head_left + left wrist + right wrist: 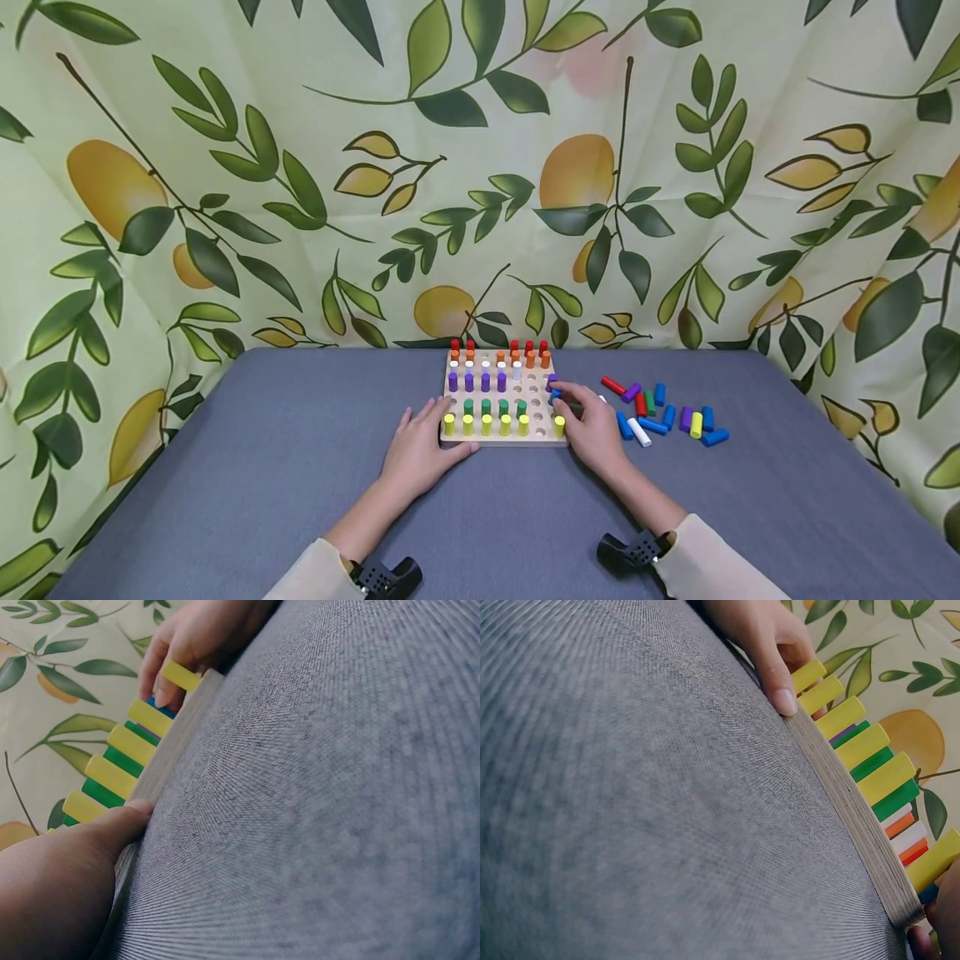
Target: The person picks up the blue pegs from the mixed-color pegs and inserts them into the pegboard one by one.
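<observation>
The left hand (420,446) holds the pale wooden pegboard (853,810) by its near-left corner; at the board's right edge, the right hand (594,427) pinches a blue cylindrical peg (555,395), apparently mid-insertion. Next likely calls for pressing straight down.

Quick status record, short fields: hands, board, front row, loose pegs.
Left hand: holds the board by its near left corner
Right hand: pinches a blue peg at the board's right side
Board: flat on table, partly filled
Front row: six yellow pegs, one gap
Loose pegs: mixed colours, right of board
</observation>
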{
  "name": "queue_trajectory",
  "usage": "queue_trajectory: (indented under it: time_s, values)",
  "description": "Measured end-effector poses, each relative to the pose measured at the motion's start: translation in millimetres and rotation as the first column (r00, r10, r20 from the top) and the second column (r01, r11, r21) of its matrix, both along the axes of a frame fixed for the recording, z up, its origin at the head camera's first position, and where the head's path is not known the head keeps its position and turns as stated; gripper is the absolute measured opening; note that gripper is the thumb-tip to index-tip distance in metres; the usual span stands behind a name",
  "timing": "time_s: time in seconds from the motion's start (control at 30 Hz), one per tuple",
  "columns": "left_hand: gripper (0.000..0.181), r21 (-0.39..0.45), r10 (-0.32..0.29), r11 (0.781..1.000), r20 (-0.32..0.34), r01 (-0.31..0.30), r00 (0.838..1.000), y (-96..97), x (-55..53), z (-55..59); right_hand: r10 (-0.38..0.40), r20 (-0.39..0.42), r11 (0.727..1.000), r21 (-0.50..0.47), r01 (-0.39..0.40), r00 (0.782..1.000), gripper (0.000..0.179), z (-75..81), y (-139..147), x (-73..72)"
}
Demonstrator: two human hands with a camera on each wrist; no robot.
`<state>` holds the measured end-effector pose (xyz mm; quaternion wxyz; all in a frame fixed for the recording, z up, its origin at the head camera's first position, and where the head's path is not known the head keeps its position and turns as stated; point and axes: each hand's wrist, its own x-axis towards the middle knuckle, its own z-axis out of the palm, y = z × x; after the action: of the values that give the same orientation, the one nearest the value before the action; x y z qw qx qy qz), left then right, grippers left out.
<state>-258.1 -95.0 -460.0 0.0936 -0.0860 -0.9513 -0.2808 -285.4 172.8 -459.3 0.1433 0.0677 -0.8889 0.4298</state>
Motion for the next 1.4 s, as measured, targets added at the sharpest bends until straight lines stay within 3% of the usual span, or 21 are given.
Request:
queue_trajectory:
  time_s: [0.97,1.4]
  values:
    - [0.085,-0.008,-0.002,1.000,0.004,0.003,1.000,-0.6,-3.7,-2.1,0.002,0.023,1.000,0.014,-0.003,1.000,0.033,0.6,0.6,-2.1]
    - [0.083,-0.007,-0.009,1.000,0.024,0.009,1.000,0.5,-4.3,2.1,0.005,0.026,1.000,0.025,-0.006,1.000,0.033,3.0,0.5,-3.3]
